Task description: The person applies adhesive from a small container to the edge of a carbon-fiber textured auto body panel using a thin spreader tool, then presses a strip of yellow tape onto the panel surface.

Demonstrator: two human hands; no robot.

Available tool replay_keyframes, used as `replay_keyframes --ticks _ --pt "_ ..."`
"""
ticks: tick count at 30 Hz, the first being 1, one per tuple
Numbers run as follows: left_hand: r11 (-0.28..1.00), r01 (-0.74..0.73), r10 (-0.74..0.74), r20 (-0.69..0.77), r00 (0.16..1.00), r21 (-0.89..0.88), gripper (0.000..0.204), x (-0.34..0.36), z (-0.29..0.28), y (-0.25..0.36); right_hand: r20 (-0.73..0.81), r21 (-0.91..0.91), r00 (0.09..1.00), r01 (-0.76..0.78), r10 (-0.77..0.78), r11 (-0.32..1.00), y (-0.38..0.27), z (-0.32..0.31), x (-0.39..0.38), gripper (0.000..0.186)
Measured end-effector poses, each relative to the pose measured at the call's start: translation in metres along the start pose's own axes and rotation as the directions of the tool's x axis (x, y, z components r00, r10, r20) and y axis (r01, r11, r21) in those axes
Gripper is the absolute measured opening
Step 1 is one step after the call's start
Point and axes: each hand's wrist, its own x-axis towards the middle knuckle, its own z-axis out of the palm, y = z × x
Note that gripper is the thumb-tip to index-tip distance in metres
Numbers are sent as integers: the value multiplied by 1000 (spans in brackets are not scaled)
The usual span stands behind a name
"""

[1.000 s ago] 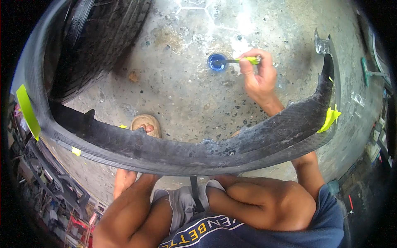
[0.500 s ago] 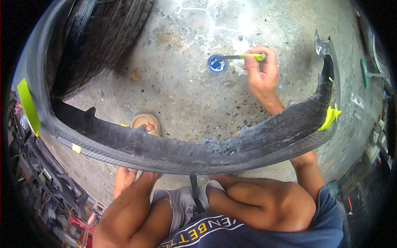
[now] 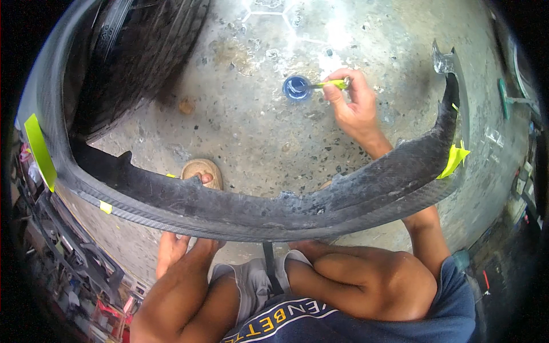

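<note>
A slim dark tool with its handle wrapped in yellow-green tape is pinched between the thumb and fingers of my right hand. Its far end dips into a small round blue cup on the concrete floor; the tip inside is hidden. My right forearm passes under a long curved black carbon-fibre-patterned panel, which stretches across in front of my knees. Beside my left shin, my left hand is at the panel's near lower edge. Its fingers are mostly hidden by the panel and leg.
Yellow-green tape pieces stick to the panel at both sides. A large dark ribbed piece rises at the upper left. Black parts and clutter lie along the left. My sandalled foot shows beyond the panel.
My right hand has shifted a little left and tilted the tool, so less of its dark shaft shows. The tool's end stays in the cup. My left hand has not visibly moved.
</note>
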Motion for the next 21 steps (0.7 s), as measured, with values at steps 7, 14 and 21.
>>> replay_keyframes --ticks 7,14,21 --pt "995 -51 51 4 999 82 22 15 -7 20 60 -81 996 71 -66 994 2 1 -1 51" --pt "984 -87 86 13 996 154 23 20 -10 36 80 -40 970 234 -231 971 10 7 -1 106" --pt "975 -95 92 21 996 199 23 24 -11 41 27 196 993 107 -114 975 23 26 -1 111"
